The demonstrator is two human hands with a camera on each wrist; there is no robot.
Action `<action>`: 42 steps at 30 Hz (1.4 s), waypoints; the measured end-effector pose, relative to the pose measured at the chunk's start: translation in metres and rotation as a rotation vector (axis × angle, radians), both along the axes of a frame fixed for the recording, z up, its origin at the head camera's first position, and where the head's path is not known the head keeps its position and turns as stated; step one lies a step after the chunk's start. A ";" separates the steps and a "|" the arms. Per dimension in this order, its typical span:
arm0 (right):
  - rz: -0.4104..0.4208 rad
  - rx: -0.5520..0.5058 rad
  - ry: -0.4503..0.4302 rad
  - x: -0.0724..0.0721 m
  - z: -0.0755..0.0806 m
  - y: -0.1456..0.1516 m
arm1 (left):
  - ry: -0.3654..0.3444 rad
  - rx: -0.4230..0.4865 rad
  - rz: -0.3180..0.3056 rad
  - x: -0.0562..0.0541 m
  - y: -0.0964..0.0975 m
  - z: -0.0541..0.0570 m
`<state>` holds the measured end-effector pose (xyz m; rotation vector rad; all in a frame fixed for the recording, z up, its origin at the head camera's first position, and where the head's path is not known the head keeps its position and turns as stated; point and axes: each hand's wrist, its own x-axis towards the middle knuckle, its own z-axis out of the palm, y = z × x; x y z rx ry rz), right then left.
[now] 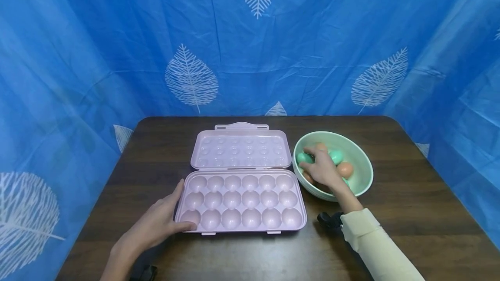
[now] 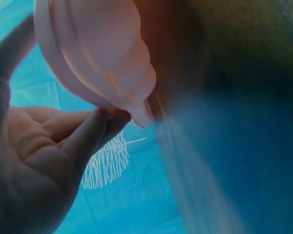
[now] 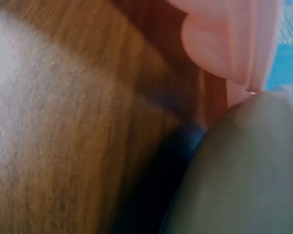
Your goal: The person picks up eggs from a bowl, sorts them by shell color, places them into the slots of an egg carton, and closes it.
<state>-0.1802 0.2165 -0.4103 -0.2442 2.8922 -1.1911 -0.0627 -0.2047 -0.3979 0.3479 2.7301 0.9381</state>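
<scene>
An open lilac plastic egg carton [image 1: 241, 200] lies on the table, its lid [image 1: 241, 148] folded back flat and its round cups holding no eggs. My left hand [image 1: 156, 220] grips the carton's left end, thumb on the front corner and fingers along the side. In the left wrist view, fingertips press the rim of the carton [image 2: 102, 39]. My right hand [image 1: 322, 168] reaches into a pale green bowl [image 1: 361, 164], thumb and fingers on either side of a green egg [image 1: 304, 158]. Brown eggs [image 1: 345, 169] and another green egg [image 1: 336, 156] lie beside that hand.
The dark wooden table [image 1: 414, 211] has a blue leaf-print cloth [image 1: 304, 47] hanging behind it. The bowl stands close to the carton's right side. A cream sleeve [image 1: 375, 237] covers the right forearm, with a black wrist device [image 1: 330, 220] beside it.
</scene>
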 end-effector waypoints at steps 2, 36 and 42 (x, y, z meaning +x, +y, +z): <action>0.006 0.094 0.035 -0.001 -0.002 -0.002 | 0.016 0.000 -0.008 0.000 0.000 -0.001; -0.214 0.029 0.271 0.006 -0.005 -0.008 | 0.155 -0.037 -0.054 0.007 0.004 -0.014; -0.225 -0.084 0.415 0.012 -0.005 -0.013 | 0.064 -0.058 -0.033 0.007 0.005 -0.011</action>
